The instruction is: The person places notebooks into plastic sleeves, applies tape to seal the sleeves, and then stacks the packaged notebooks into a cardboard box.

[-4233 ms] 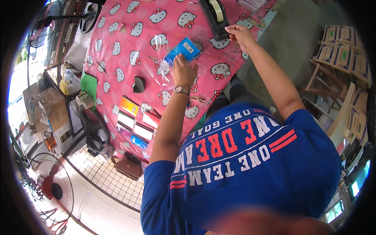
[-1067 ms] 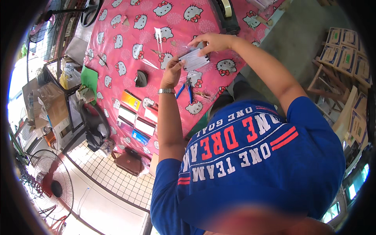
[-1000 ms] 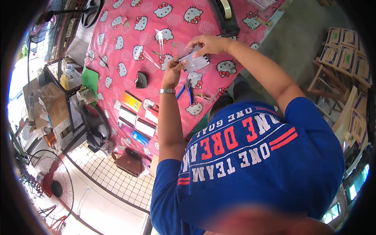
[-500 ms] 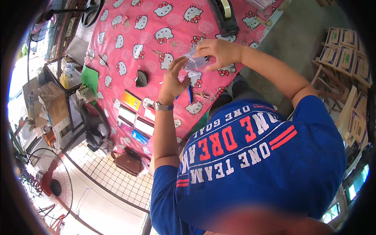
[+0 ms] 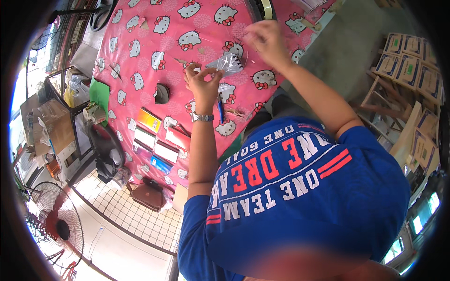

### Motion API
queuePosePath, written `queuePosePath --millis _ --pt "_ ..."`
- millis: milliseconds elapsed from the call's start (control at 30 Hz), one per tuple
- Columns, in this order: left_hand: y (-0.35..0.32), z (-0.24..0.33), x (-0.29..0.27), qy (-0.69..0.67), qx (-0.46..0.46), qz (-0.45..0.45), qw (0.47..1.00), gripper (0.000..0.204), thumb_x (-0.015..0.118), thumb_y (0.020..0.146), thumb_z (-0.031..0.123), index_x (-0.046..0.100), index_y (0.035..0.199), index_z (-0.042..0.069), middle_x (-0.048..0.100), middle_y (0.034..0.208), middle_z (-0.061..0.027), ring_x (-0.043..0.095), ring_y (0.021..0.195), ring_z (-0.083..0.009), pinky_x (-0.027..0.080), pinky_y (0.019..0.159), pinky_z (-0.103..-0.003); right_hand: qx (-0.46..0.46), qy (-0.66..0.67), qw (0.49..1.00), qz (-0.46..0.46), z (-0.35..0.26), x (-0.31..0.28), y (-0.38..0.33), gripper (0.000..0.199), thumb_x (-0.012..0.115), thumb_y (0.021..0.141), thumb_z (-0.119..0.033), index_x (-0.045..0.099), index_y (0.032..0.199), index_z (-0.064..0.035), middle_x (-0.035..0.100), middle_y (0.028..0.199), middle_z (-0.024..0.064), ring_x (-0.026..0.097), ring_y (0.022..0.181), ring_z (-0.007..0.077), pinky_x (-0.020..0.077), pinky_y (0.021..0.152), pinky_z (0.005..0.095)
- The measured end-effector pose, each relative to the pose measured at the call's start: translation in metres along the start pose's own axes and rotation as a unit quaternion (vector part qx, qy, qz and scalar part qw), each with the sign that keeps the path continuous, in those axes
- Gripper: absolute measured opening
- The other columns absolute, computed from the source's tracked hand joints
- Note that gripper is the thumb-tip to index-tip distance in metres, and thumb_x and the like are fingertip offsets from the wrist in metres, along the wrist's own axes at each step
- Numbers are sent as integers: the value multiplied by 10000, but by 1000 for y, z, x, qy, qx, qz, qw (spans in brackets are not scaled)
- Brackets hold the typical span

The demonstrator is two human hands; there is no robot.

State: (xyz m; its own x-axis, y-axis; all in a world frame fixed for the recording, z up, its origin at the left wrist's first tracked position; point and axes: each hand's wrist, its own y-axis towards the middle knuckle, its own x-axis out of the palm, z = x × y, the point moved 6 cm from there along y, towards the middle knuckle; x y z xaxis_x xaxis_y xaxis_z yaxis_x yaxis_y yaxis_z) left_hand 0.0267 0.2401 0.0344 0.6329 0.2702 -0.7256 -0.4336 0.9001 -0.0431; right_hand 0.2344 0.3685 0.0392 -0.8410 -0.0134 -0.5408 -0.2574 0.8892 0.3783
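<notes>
My left hand (image 5: 204, 84) pinches the near left edge of a small spiral-bound notepad (image 5: 226, 64) in clear plastic wrap, above the pink table cover. Black coils show along the pad's right side. My right hand (image 5: 271, 46) is raised off to the right of the pad, apart from it, near a dark tape dispenser (image 5: 255, 10). Motion smears its fingertips, so whether they hold anything does not show. Below the pad lies a slim blue-handled tool (image 5: 221, 110), its kind unclear. A small dark rounded object (image 5: 161, 93) stands left of my left hand.
Several small yellow, white, red and blue packs or booklets (image 5: 150, 120) lie left of my left forearm. A green sheet (image 5: 99, 96) sits at the table's left edge. A brown bag (image 5: 146, 195), a standing fan (image 5: 58, 225) and stacked cartons (image 5: 403, 70) surround the table.
My right hand has let go of the wrapped notepad and moved up and right toward the tape dispenser. My left hand now pinches the pad alone. The view has shifted slightly.
</notes>
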Motion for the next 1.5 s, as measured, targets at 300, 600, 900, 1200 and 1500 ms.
queuePosePath --millis 300,600,900,1200,1500 --pt "25 14 -1 53 50 -74 995 279 774 575 195 714 830 100 632 934 -80 524 1017 -276 324 955 -440 296 310 903 -1 90 -20 -33 137 622 879 -184 606 842 -53 546 810 9 506 647 95 414 570 230" --pt "28 -15 11 -183 30 -103 977 325 737 662 23 678 981 9 636 1015 -81 589 977 -195 477 835 -314 382 587 570 -429 54 61 -46 101 547 922 -173 524 930 -74 509 780 -13 406 553 34 337 490 180" --pt "18 -12 17 -316 -105 -156 930 290 673 724 -66 633 1011 -74 665 901 -85 610 794 -114 506 722 -247 487 597 637 -17 10 41 -52 80 539 919 -120 513 900 -47 515 802 18 436 597 79 357 531 224" --pt "20 -14 20 -303 -82 -177 933 278 670 766 -29 623 1038 -65 665 944 -82 617 840 -125 500 740 -246 508 341 790 32 40 -30 -125 117 545 928 -133 516 850 -51 540 728 17 473 531 84 395 468 232" --pt "20 -16 17 -304 -99 -177 931 258 675 741 -38 638 995 -67 673 904 -86 611 795 -105 506 718 -241 541 263 799 -1 78 -1 -132 98 558 913 -135 550 884 -42 507 685 -5 417 522 65 334 458 217"
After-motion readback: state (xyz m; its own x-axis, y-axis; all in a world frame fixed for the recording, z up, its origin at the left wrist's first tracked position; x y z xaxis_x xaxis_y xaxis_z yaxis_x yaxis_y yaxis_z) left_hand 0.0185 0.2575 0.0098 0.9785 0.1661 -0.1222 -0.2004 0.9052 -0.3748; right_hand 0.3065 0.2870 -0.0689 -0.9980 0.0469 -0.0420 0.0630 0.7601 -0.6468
